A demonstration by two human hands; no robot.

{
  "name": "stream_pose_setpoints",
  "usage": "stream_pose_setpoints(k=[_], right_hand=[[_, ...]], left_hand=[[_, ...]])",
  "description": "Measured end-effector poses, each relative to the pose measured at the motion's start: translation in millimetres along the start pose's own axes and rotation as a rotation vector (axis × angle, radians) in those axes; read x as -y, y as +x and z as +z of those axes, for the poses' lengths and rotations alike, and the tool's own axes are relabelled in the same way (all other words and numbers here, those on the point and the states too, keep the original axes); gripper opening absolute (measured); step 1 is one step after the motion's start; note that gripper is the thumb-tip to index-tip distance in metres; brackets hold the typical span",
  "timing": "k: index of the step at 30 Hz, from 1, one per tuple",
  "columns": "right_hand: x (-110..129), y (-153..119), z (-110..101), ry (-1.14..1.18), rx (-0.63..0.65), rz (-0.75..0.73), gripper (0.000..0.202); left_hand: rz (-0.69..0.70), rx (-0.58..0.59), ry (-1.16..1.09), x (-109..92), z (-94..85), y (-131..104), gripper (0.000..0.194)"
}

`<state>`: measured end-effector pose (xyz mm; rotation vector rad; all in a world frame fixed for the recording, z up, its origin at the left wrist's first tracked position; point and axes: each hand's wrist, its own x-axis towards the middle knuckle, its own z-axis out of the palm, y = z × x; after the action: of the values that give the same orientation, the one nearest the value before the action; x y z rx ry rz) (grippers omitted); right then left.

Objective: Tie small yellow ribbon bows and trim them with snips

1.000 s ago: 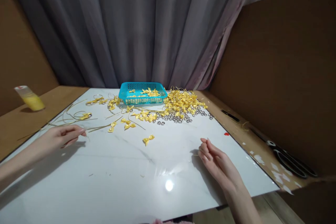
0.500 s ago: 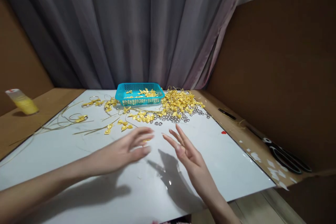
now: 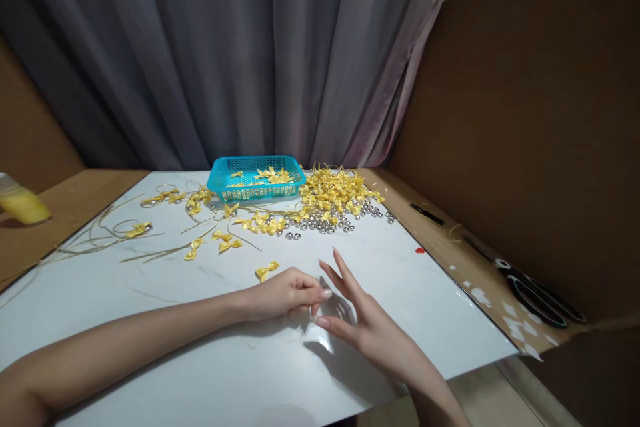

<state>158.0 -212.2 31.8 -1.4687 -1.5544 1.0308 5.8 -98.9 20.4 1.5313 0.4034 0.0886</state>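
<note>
My left hand (image 3: 295,293) is closed just above the white board (image 3: 210,360), its thumb pressed over its curled fingers. Anything held in it is hidden or too small to make out. My right hand (image 3: 367,320) is open beside it, with two fingers stretched up and the thumb apart, its tip close below the left fingertips. A yellow ribbon bow (image 3: 267,271) lies on the board just beyond my left hand. Farther back are more loose bows (image 3: 229,243), a heap of yellow bows (image 3: 334,188) with gold loops, and many small silver pieces (image 3: 327,223).
A blue basket (image 3: 256,193) holding yellow bows stands at the back. Gold cords (image 3: 150,255) lie on the left. A bottle with yellow contents (image 3: 23,203) is at the far left. Black scissors (image 3: 533,293), white scraps (image 3: 513,327) and a black tool (image 3: 427,213) lie along the right edge.
My left hand has moved right and closed, coming up to my right hand. My right hand stays open. The view has shifted slightly, and a bow beyond my left hand is uncovered.
</note>
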Motion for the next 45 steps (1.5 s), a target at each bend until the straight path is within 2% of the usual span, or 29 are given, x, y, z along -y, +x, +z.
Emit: stream_pose_setpoints(k=[1,5,7,11,15,19,23,29,33,36,38,40,43,45], right_hand=[[0.6,-1.5,-4.9,0.033,0.000,0.032,0.078],[3.1,-3.9,-13.4,0.021,-0.015,0.051,0.028],[2.5,-2.8,-10.0,-0.031,0.013,0.042,0.020],[-0.2,2.2,0.7,-0.126,0.077,0.059,0.028],[-0.7,3.8,4.2,-0.214,0.113,-0.009,0.036],[-2.5,-0.1,6.8,-0.363,0.067,-0.100,0.034],[-6.0,-2.3,12.9,-0.464,0.036,-0.121,0.037],[-8.4,-1.6,19.9,-0.472,0.019,-0.126,0.041],[-10.8,-2.5,27.1,-0.369,-0.030,-0.066,0.049],[-12.4,-2.9,28.1,-0.275,-0.005,-0.028,0.047],[-12.3,-3.6,20.5,-0.207,-0.025,0.017,0.046],[-12.4,-5.7,2.6,-0.172,-0.140,0.073,0.047],[-19.5,-12.3,-43.6,-0.274,-0.447,0.149,0.046],[-32.1,-18.3,-81.9,-0.442,-0.603,0.190,0.035]], left_hand=[[-0.003,0.015,0.007,1.7,-0.1,-1.0,0.040],[0.006,0.112,0.019,5.8,0.1,-2.2,0.038],[0.016,0.136,0.022,5.9,0.3,-1.8,0.037],[0.031,0.146,0.068,4.0,0.5,-1.2,0.036],[0.029,0.195,0.135,4.1,-0.1,-1.5,0.028],[0.045,0.238,0.181,8.4,-1.6,-1.2,0.027],[0.074,0.290,0.200,11.1,-2.9,-0.5,0.022],[0.061,0.330,0.211,9.7,-3.9,0.2,0.023],[0.048,0.372,0.194,8.7,-4.3,0.5,0.027],[0.021,0.386,0.198,5.6,-4.7,0.5,0.030],[-0.003,0.381,0.195,2.4,-5.0,0.8,0.032],[-0.027,0.381,0.177,-0.1,-5.7,1.5,0.033],[-0.051,0.394,0.126,0.6,-8.2,2.9,0.035],[-0.060,0.398,0.087,3.3,-10.6,3.6,0.036]])
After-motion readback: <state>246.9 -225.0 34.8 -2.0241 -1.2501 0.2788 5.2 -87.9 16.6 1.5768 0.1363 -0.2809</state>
